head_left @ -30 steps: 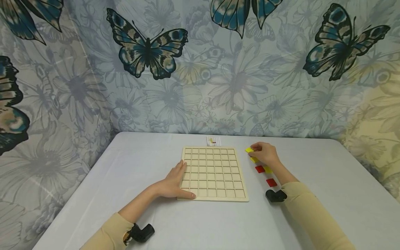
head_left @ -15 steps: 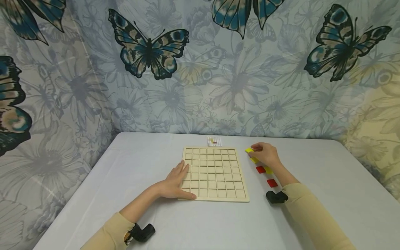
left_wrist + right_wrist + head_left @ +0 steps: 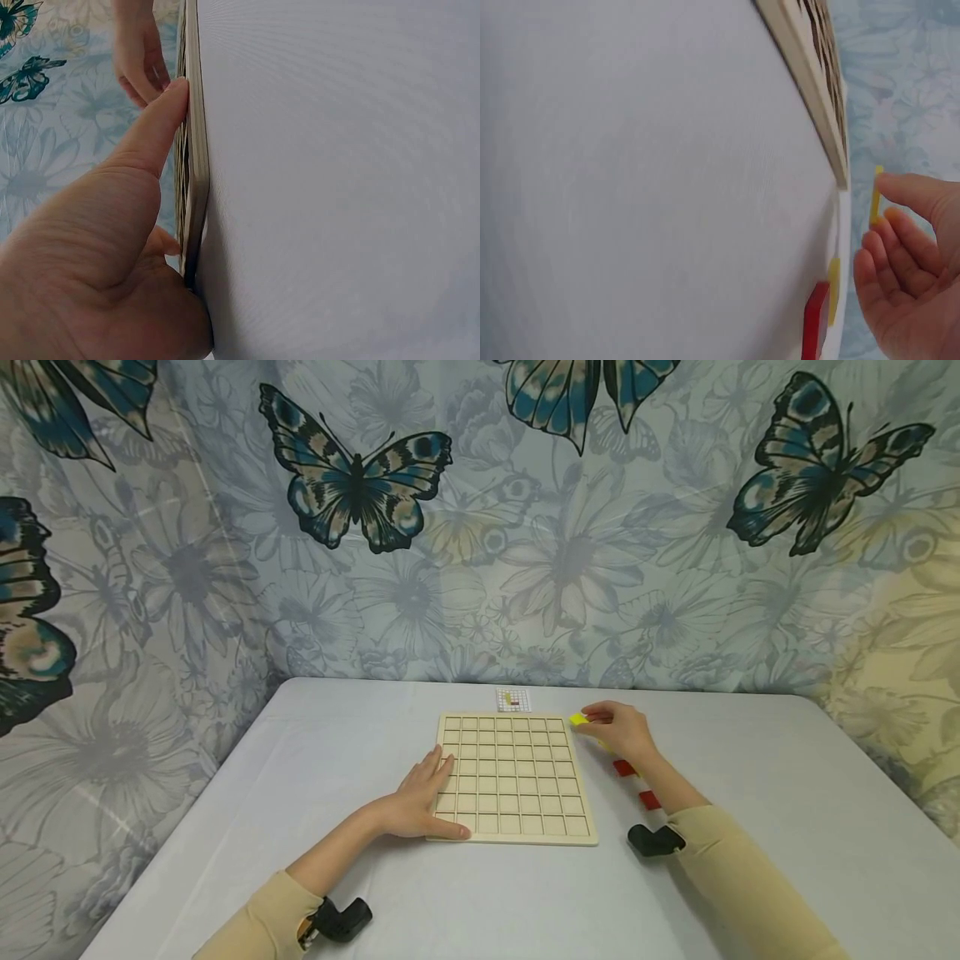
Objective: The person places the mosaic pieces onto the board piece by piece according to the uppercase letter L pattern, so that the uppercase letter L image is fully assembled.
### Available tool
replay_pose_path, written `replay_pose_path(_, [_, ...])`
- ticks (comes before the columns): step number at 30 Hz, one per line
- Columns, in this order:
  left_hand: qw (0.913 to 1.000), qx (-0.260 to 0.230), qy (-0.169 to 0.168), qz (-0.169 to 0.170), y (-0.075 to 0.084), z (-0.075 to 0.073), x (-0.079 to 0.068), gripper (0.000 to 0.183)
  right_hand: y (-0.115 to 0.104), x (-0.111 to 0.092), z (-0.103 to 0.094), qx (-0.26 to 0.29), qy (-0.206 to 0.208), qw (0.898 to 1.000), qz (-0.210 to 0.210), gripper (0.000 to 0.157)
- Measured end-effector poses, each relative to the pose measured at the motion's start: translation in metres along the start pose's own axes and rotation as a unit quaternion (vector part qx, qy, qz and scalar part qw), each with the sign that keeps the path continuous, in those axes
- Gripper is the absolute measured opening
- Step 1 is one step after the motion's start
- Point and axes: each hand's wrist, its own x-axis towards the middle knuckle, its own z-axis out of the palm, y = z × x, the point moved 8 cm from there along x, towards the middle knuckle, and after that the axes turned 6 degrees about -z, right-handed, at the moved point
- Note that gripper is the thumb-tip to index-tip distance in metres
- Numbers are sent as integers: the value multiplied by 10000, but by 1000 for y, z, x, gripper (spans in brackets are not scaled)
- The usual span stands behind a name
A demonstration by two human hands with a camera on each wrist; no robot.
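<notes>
A square wooden grid board (image 3: 517,778) lies on the white table. My left hand (image 3: 415,800) rests along its left side, fingers extended and thumb on the near left corner; the left wrist view shows the thumb (image 3: 154,135) on the board's edge. Just beyond the far right corner, my right hand (image 3: 622,729) pinches a thin yellow square tile (image 3: 577,719) between thumb and fingertips. In the right wrist view this yellow tile (image 3: 876,196) is held up off the table. Beneath that hand lie more yellow tiles, mostly hidden, and two red tiles (image 3: 623,767).
Behind the board lies a small card (image 3: 513,700) printed with a grid and coloured squares. Black camera mounts (image 3: 341,919) sit at both wrists. A butterfly-patterned cloth (image 3: 480,568) hangs behind the table (image 3: 480,902).
My right hand has lifted the yellow tile from the row and carried it left toward the board's far right corner. The left hand has stayed in place.
</notes>
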Motion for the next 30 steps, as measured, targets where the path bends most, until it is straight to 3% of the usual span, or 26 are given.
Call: replay_pose_path(30, [10000, 53, -16, -22, -2, 0, 0, 114, -75, 1, 74, 415, -684, 9953, -541, 31])
